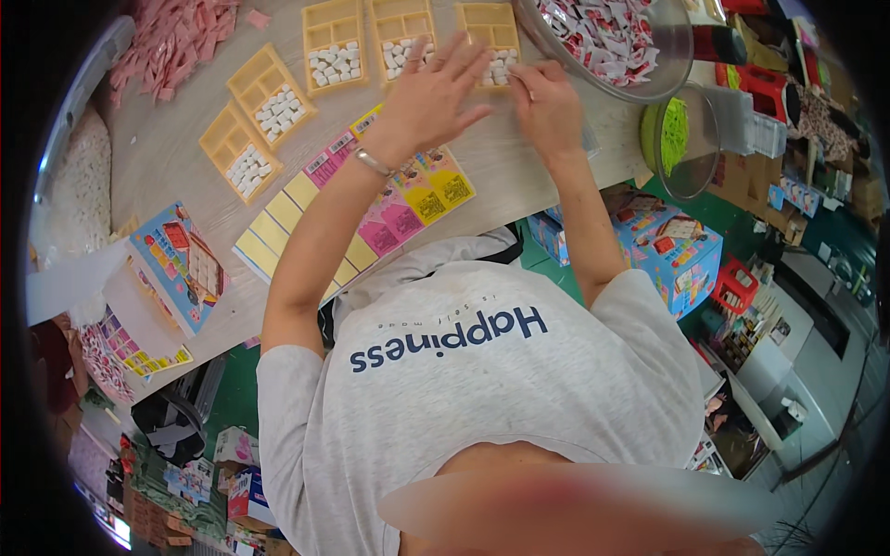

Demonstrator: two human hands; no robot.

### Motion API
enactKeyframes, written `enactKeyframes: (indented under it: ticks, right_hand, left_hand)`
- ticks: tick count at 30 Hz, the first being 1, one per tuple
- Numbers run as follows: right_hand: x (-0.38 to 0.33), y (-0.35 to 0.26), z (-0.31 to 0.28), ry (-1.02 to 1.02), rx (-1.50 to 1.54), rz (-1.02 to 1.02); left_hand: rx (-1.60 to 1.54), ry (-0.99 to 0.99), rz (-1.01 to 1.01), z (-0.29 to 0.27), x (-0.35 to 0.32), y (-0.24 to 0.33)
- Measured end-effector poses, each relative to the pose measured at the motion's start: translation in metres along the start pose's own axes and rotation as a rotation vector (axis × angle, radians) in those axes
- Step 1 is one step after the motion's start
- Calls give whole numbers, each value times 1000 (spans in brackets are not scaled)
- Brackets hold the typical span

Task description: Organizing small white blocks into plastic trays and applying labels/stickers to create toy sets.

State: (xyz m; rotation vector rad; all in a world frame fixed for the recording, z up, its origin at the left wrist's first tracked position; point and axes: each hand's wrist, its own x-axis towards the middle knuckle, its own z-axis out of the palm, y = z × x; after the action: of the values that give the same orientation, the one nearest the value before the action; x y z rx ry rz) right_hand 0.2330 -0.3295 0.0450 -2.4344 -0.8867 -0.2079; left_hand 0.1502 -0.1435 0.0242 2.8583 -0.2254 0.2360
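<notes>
The left hand (pixel 431 102), spread wide over two trays (pixel 486 17) on the table (pixel 176 153), could scatter their white pieces (pixel 501 69) by brushing them, as could the right hand (pixel 551 111), pinched narrow beside them, its hold unclear.

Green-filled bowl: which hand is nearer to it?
Right. The right hand is left of the green-filled bowl, across a gap; the left hand is farther left, beyond the right hand.

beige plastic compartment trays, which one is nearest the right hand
The rightmost beige plastic compartment tray, beside the large clear round bowl: the right hand is at its near right corner; the other four trays lie farther left.
</notes>
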Motion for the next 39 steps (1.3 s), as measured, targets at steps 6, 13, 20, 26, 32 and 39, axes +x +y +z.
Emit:
enactKeyframes:
  ticks: [6,13,20,26,32,39]
  right_hand:
    - [6,-1,0,-52,147,62]
    - [31,-23,42,122,858,192]
    - [38,-16,71,219,1244,290]
    - [31,-20,43,318,1276,138]
    - [31,-18,52,287,1387,152]
    - [33,-16,75,259,1389,190]
  left_hand:
    - [29,-7,-37,10,-1,14]
    - [-5,-42,-2,2,-18,9]
    - [-89,61,-89,0,-25,22]
    - [34,136,-218,-1,-26,11]
    - [-25,14,-41,8,-18,27]
    - [-133,118,-294,0,-29,43]
